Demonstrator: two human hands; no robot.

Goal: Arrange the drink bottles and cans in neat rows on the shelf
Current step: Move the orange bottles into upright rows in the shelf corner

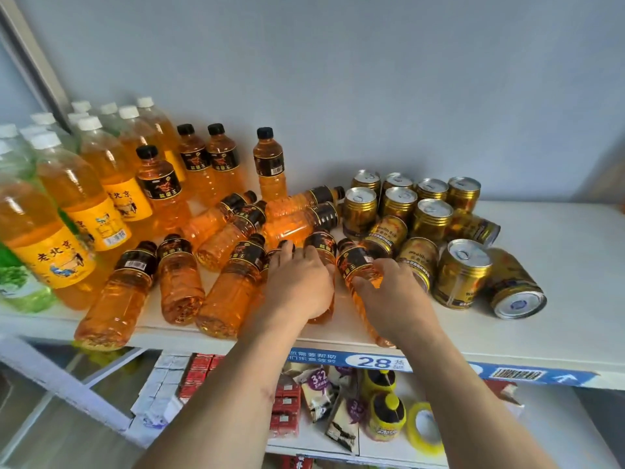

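Several small orange bottles with black caps and black labels lie toppled on the white shelf (pixel 558 231); one lies at the front left (pixel 115 296). Three of the same kind stand upright at the back, one of them alone (pixel 269 164). My left hand (pixel 297 282) lies over a fallen bottle (pixel 321 245) with the fingers curled around it. My right hand (pixel 392 296) grips another fallen bottle (pixel 358 262) at its label. Gold cans stand in rows at the right (pixel 395 204); several lie tipped, one at the front right (pixel 514 286).
Large orange bottles with white caps (pixel 81 201) and green ones (pixel 17 282) stand at the left. A grey wall rises behind the shelf. Below the shelf edge with its blue price strip (pixel 375 362) sit snack packs, red boxes and a yellow tape roll (pixel 424 431).
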